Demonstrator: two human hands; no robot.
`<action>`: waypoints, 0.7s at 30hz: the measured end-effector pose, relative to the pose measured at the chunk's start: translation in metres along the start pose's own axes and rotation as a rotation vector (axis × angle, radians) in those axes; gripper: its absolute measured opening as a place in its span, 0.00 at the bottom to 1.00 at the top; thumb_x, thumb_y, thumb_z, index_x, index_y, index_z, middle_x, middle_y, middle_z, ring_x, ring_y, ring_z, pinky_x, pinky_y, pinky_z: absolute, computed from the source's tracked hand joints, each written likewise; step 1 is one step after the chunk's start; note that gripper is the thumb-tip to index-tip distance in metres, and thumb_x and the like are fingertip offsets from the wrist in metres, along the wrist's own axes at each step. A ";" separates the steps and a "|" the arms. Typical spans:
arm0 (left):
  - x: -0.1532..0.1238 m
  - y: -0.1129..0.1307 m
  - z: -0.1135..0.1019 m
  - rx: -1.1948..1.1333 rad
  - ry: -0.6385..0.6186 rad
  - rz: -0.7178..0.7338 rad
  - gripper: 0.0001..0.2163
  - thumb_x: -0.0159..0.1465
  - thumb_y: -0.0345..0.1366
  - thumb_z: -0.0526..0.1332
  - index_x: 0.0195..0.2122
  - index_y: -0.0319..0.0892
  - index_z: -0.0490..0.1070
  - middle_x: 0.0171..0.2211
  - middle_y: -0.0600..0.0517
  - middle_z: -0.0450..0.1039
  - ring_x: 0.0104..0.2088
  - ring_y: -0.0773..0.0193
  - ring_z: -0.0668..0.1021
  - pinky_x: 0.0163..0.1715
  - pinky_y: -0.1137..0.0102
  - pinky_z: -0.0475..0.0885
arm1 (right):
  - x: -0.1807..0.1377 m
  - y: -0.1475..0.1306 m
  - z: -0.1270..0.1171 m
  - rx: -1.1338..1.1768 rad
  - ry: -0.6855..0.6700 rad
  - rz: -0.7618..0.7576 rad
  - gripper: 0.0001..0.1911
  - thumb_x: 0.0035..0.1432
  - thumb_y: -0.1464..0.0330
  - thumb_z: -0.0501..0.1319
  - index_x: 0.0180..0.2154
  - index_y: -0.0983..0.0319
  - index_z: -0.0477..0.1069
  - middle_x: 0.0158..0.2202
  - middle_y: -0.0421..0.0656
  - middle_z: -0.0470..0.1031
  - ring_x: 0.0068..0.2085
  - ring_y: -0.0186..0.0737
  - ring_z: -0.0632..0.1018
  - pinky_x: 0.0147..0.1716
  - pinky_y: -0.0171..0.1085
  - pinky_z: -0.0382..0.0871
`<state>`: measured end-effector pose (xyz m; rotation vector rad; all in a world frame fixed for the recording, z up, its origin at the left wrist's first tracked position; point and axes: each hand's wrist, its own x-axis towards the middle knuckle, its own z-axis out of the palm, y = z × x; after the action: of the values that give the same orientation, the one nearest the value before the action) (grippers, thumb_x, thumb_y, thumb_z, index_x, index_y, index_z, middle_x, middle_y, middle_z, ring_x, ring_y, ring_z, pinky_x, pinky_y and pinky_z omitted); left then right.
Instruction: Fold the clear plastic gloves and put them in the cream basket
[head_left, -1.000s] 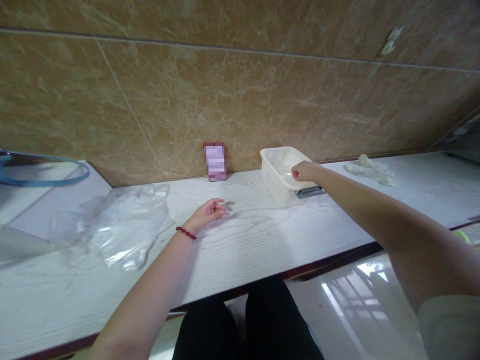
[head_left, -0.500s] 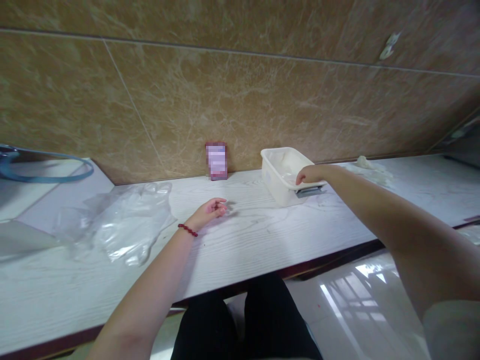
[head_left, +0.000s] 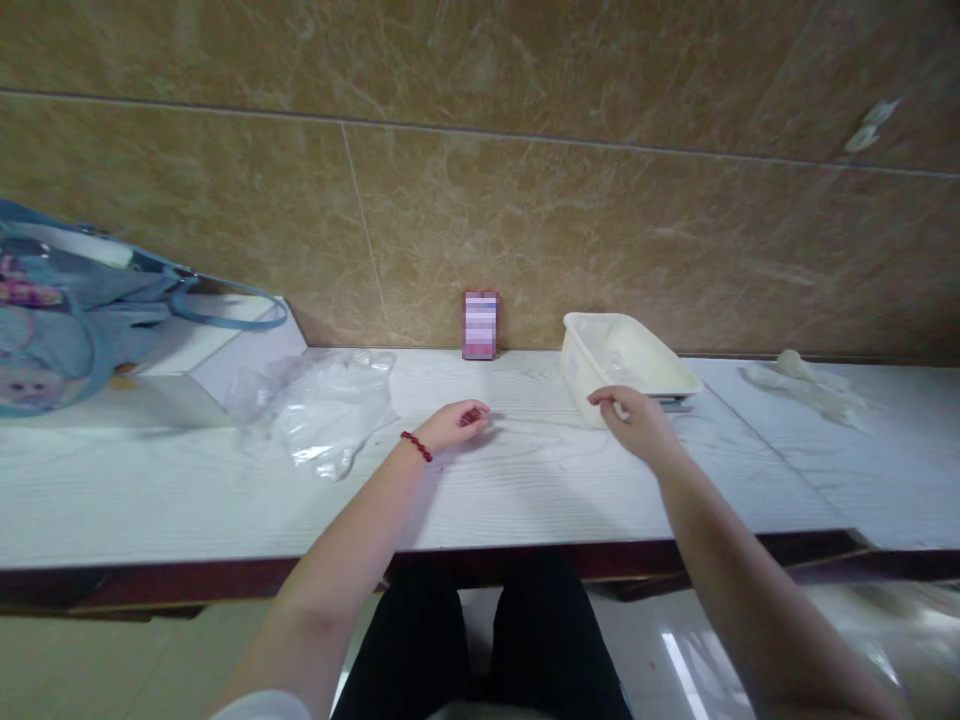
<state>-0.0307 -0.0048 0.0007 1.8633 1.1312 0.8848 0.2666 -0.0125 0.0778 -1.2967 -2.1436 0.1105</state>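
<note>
My left hand (head_left: pixel 454 425) rests on the white table (head_left: pixel 525 480), its fingers curled loosely inward with nothing plainly in them; a red bead bracelet is on its wrist. My right hand (head_left: pixel 634 420) hovers by the near corner of a white plastic tub (head_left: pixel 622 365), its thumb and fingers pinched together on something I cannot make out. The tub sits on a flat grey object, seemingly a scale (head_left: pixel 675 402). A small purple box (head_left: pixel 480 325) stands against the wall between the two hands.
Crumpled clear plastic bags (head_left: pixel 322 410) lie left of my left hand. A blue bag (head_left: pixel 67 310) sits on a raised white ledge at far left. Pale crumpled gloves or film (head_left: pixel 806 385) lie at right. A brown marble wall backs the table. My dark-trousered legs are under its edge.
My right hand has drawn back from over the tub's rim to its near corner. The view has swung left, bringing the blue bag into sight. My left hand has stayed put.
</note>
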 end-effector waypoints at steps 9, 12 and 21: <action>-0.089 -0.004 -0.094 0.578 0.535 -0.176 0.12 0.54 0.37 0.54 0.38 0.42 0.70 0.34 0.48 0.72 0.34 0.61 0.73 0.38 0.67 0.65 | -0.074 -0.043 0.085 0.220 -0.104 -0.073 0.11 0.50 0.73 0.49 0.31 0.57 0.69 0.31 0.41 0.73 0.36 0.39 0.73 0.39 0.41 0.67; -0.133 -0.027 -0.134 0.798 0.845 -0.456 0.15 0.54 0.35 0.52 0.41 0.38 0.68 0.37 0.44 0.71 0.37 0.57 0.72 0.39 0.65 0.65 | -0.083 -0.041 0.086 0.229 -0.083 -0.028 0.11 0.50 0.73 0.49 0.31 0.56 0.68 0.31 0.42 0.73 0.36 0.40 0.73 0.37 0.41 0.67; -0.183 -0.057 -0.172 0.744 1.223 -0.736 0.24 0.52 0.39 0.55 0.49 0.32 0.57 0.45 0.36 0.62 0.49 0.50 0.63 0.48 0.58 0.56 | -0.076 -0.052 0.097 0.270 -0.117 -0.022 0.10 0.49 0.71 0.50 0.31 0.56 0.68 0.31 0.42 0.72 0.35 0.41 0.73 0.34 0.42 0.69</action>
<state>-0.2658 -0.1113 0.0001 1.0057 2.9503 1.2365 0.1980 -0.0789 -0.0159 -1.1333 -2.1506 0.4610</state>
